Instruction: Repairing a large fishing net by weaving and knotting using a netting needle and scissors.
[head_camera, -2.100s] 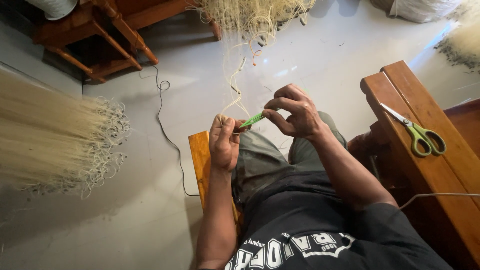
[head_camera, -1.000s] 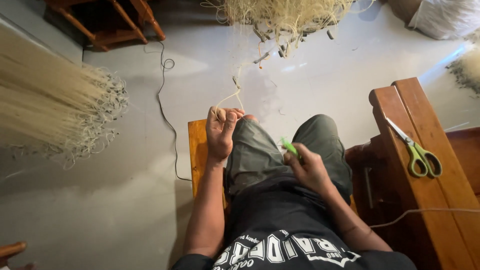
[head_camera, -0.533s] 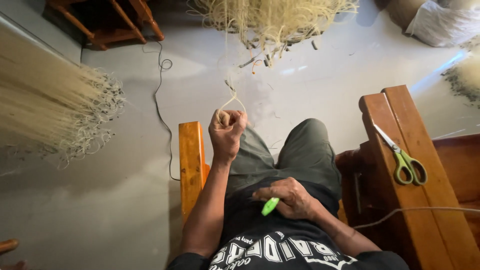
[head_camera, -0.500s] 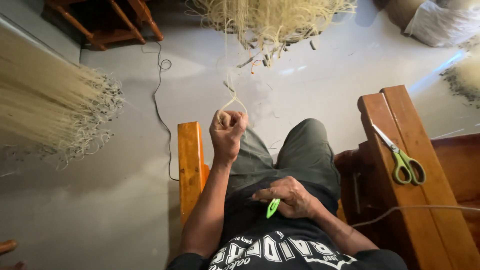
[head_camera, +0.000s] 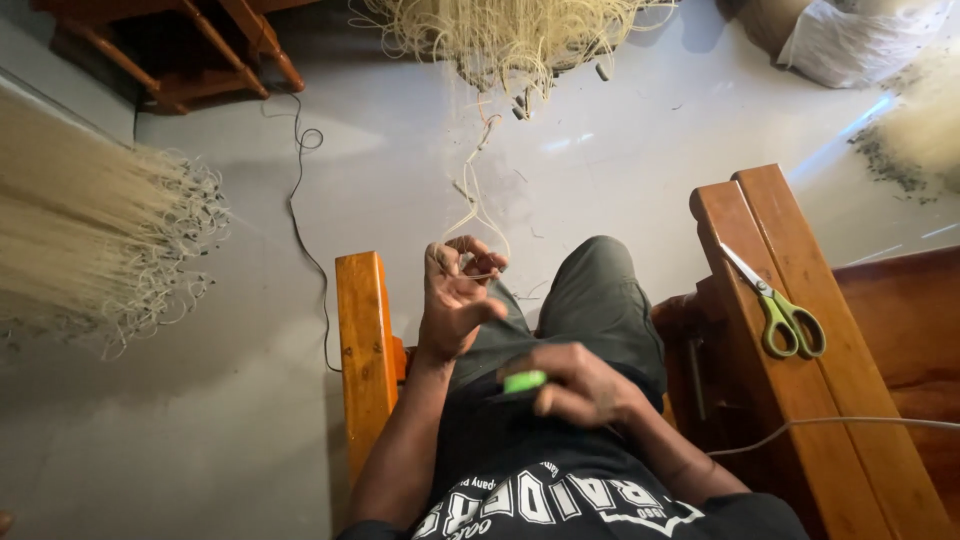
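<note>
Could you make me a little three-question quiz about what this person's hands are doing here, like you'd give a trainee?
1. True or false: the left hand is raised with pale strands looped at its fingers.
2. What does the right hand hold? A) scissors B) a small green tool C) a cable
3. Fill in: the green-handled scissors lie on the wooden ____ at the person's right.

Key
1. True.
2. B; it rests near the lap, apart from the strands.
3. Bench; neither hand touches the scissors.
</note>
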